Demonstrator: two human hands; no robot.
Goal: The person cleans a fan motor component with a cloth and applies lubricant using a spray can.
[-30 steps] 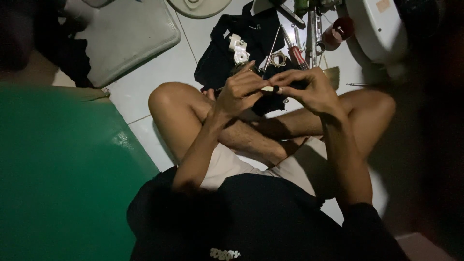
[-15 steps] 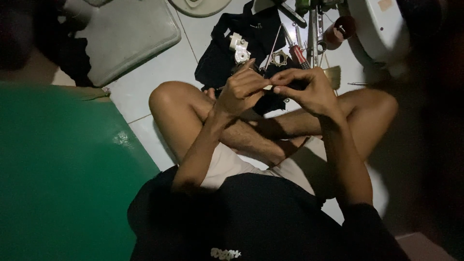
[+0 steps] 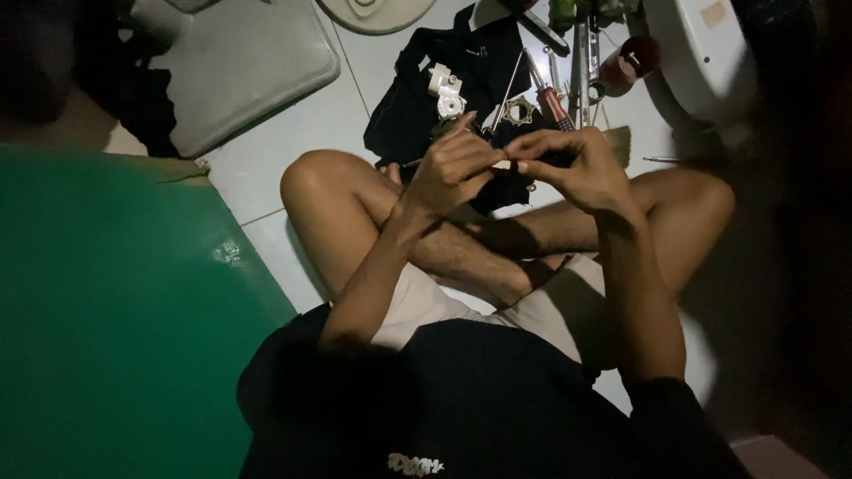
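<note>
Small pale part [image 3: 504,165] sits pinched between both hands, held up over the crossed legs, just near of the black cloth [image 3: 417,106] on the floor. Left hand [image 3: 453,168] fingers together, clamped on the part's left end; a thin rod-like tool [image 3: 410,163] pokes out left from that hand, can't tell exactly what it is. Right hand [image 3: 572,168] fingers also together, thumb & forefinger closed on the part's right end.

Part looks tiny, light, stiff, prob. plastic or wire end; too small to tell more. Judging by size it'd slip easily & get lost on the floor, so a fingertip pinch at both ends, as shown, seems the way to hold it.

Further out: white plastic pieces [image 3: 446,91] lie on the cloth, w/ a red-handled screwdriver [image 3: 548,93] & other tools just right of them. Far right, a white round housing [image 3: 701,53]. Far left, a grey lid [image 3: 240,62]; near left, a green surface [image 3: 106,310].
</note>
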